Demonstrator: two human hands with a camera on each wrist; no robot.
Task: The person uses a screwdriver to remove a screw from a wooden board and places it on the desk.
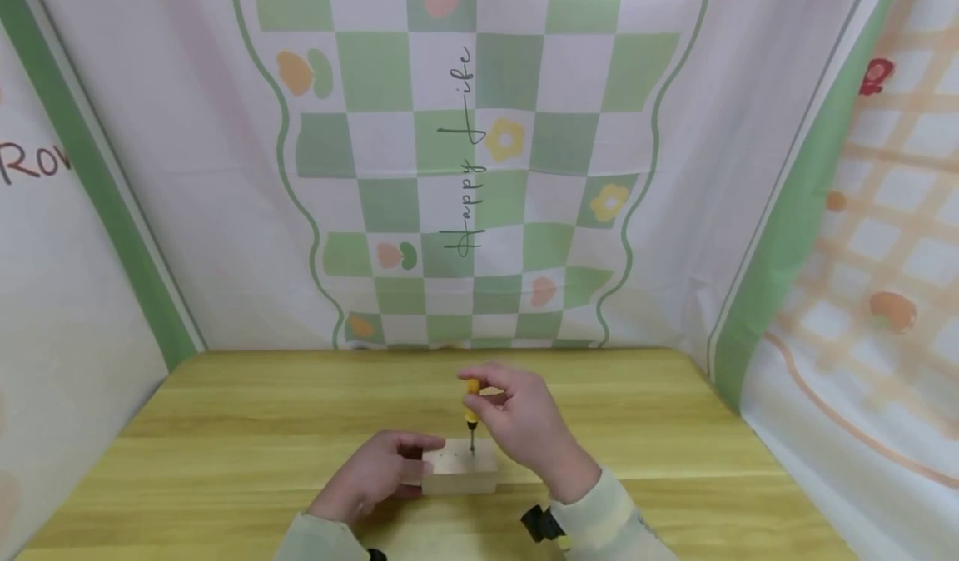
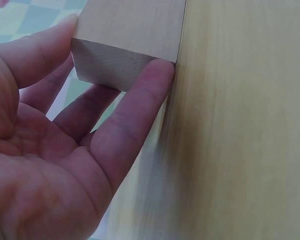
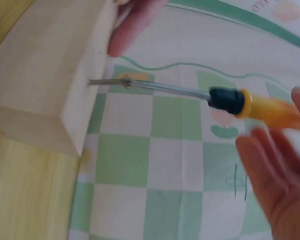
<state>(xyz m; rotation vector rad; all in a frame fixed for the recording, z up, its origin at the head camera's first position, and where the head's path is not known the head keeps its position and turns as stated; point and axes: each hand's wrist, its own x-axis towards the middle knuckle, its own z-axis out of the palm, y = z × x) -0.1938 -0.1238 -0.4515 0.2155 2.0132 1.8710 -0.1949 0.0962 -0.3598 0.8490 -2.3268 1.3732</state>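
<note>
A pale wooden block [image 1: 459, 484] lies on the table, with small dark holes or marks along its top. My left hand [image 1: 378, 471] grips the block's left end; in the left wrist view a fingertip presses on the end face [image 2: 107, 62]. Over the block's right part, my right hand [image 1: 528, 424] holds a screwdriver [image 1: 471, 415] upright by its yellow handle, between thumb and fingers. In the right wrist view the screwdriver's metal shaft [image 3: 165, 89] meets the head of a screw [image 3: 107, 82], which stands partly out of the block.
The wood-grain table [image 1: 247, 411] reaches back to a hanging cloth [image 1: 502, 153] with green and white checks. More printed cloth [image 1: 891, 236] hangs at the right side. A black device [image 1: 543, 523] sits at the right wrist.
</note>
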